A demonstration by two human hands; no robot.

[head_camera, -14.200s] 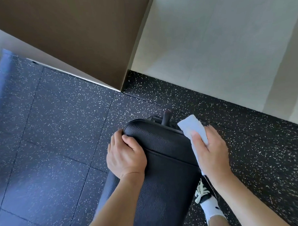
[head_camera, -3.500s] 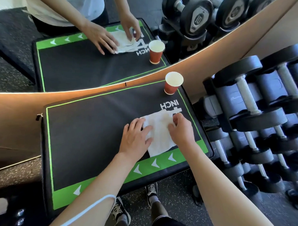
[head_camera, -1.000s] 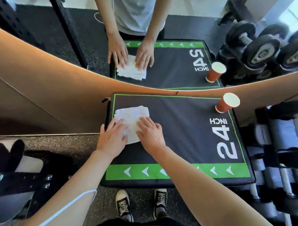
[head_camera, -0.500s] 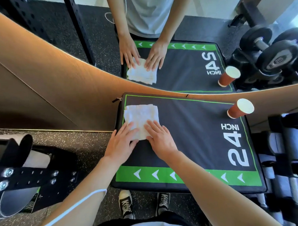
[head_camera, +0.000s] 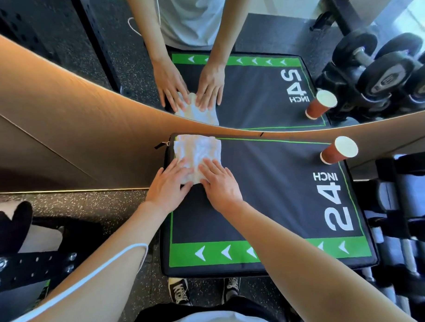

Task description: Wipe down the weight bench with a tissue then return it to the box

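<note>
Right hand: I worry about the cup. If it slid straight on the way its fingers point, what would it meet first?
Not the paper cup, which stands off to the right. The right hand points across the tissue toward the mirror wall; that likely comes first.

The one camera sits on my head, looking steeply down and forward over my arms, close above the black padded box (head_camera: 268,195). Its wide lens bends the edges. A wall mirror (head_camera: 252,87) ahead probably repeats the same scene reversed.
</note>
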